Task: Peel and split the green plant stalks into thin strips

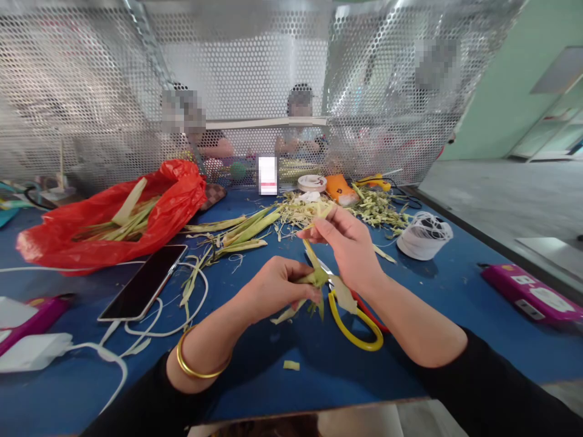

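My left hand (285, 285) pinches a small bundle of folded green corn husk (317, 277) between thumb and fingers. Above and to the right, my right hand (344, 243) grips a pale husk strip (324, 212) that seems to run down to the bundle. Scissors with yellow and red handles (357, 334) lie on the table just behind and below the hands, partly hidden by husk and my right wrist. A short cut piece of husk (291, 365) rests near the table's front edge.
A red plastic bag (182, 188) of husks sits left, near a phone (146, 282) with white cables. Long husks (250, 227) and shredded scraps (296, 212) lie ahead. A white string spool (424, 235) and a purple pack (531, 291) are right. Perforated mesh (241, 60) stands behind.
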Motion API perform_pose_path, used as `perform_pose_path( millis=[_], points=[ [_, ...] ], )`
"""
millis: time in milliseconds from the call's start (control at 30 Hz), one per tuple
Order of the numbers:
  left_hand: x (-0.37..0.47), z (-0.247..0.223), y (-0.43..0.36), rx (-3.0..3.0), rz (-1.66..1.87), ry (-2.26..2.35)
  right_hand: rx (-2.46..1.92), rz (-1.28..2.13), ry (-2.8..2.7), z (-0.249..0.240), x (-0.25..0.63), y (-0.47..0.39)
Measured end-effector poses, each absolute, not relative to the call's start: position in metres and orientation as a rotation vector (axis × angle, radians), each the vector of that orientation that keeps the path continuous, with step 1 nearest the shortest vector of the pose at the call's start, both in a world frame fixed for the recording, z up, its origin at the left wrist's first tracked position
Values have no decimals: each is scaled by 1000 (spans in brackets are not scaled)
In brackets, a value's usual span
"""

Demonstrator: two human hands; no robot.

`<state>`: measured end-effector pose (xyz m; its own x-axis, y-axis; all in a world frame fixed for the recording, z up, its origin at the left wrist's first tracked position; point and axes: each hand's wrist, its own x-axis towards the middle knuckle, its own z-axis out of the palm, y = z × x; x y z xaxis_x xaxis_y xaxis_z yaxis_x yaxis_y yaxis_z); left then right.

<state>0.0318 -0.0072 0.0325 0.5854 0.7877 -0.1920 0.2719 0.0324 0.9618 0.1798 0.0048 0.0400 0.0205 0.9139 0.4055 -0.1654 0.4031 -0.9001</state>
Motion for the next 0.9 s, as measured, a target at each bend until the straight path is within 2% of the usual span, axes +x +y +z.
perform_pose_path(
  millis=[333, 533, 667, 900],
  points=[
    [30, 32, -8, 1193, 626, 884, -735, 1215, -1361, 40, 176, 1],
    [22, 35, 2, 1069, 852, 916, -1099, 923, -1702, 46, 191, 8],
    [19, 34, 6, 1025, 853, 950, -1203, 726, -1832, 45, 190, 6],
    [21, 31, 6, 1001, 758, 1006, -1123, 931, -1798, 37, 184, 5]
  ],
)
